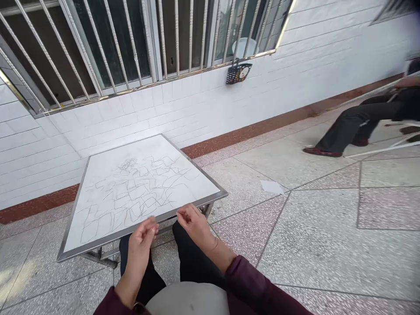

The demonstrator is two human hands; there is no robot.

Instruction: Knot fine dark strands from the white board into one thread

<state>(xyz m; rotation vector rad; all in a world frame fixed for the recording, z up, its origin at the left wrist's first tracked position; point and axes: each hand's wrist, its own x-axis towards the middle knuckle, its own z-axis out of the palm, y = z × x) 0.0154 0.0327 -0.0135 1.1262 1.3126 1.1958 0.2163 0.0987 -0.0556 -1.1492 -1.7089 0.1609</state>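
A low table (203, 180) with a white top and grey metal rim stands before me, with many thin dark strands or lines (131, 192) spread in a tangle over its top. Near the rim's front edge, my left hand (141, 243) is raised with its fingers pinched together. My right hand (194, 223) is just to the right, by the same edge, its thumb and fingertips also pressed together. Whatever lies between the fingertips of either hand is too small to make out. A gap separates the two hands.
Behind the table is a white brick wall (203, 113) with barred windows. A patterned basket (238, 72) hangs from the bars. White paper (272, 187) lies on the tiled floor. At the right, a seated person's legs (348, 124) reach out.
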